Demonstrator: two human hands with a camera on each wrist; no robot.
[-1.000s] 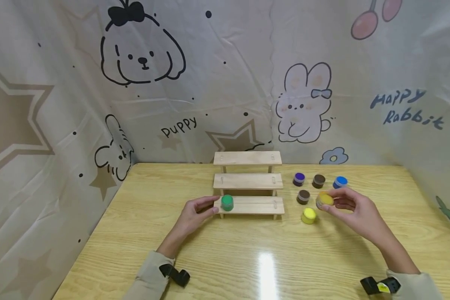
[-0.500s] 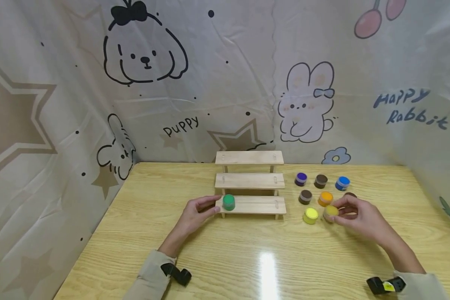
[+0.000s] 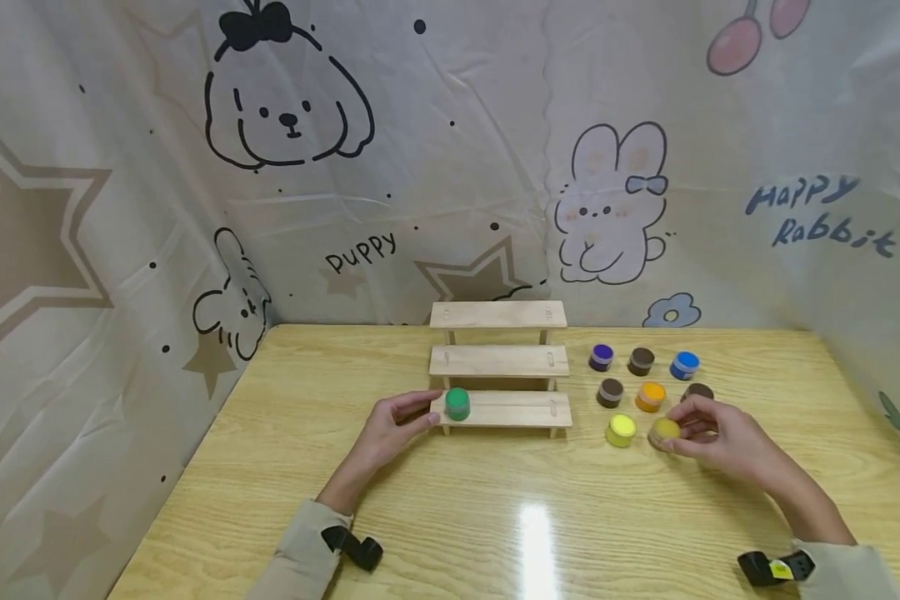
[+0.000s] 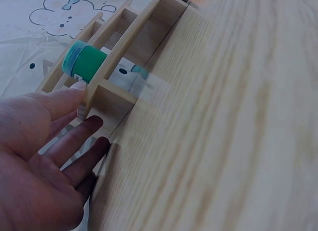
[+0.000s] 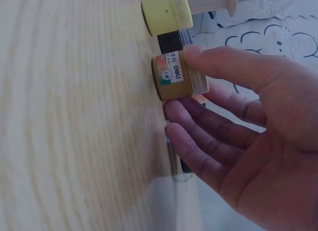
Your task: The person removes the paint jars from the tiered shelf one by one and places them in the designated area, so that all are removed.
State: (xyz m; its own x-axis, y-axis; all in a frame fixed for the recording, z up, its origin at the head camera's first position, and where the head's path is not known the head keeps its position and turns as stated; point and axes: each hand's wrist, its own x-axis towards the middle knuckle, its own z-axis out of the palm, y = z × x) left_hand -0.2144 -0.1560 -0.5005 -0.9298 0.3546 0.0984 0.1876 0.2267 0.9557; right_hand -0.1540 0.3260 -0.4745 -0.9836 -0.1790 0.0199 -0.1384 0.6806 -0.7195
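My right hand (image 3: 727, 437) pinches an ochre paint jar (image 5: 174, 77) between thumb and fingers. The jar stands at the table surface, right of a yellow paint jar (image 3: 620, 430). At the left end of the wooden three-tier shelf (image 3: 521, 408), my left hand (image 3: 390, 429) rests with relaxed fingers. Its thumb lies at the lowest tier's end, close to a green paint jar (image 3: 457, 404) standing on that tier. In the left wrist view the green jar (image 4: 85, 62) sits just beyond the thumb tip, and the index finger is mostly hidden.
Behind the right hand stand more paint jars: a purple jar (image 3: 602, 357), two dark brown jars (image 3: 641, 361) (image 3: 610, 392), a blue jar (image 3: 685, 365) and an orange jar (image 3: 651, 397). Another dark jar (image 3: 698, 392) is partly hidden by the fingers. A printed curtain (image 3: 450, 167) surrounds the table.
My right hand has moved toward the front with the ochre jar, from over the orange jar down to the table beside the yellow one. The left hand stays at the shelf.
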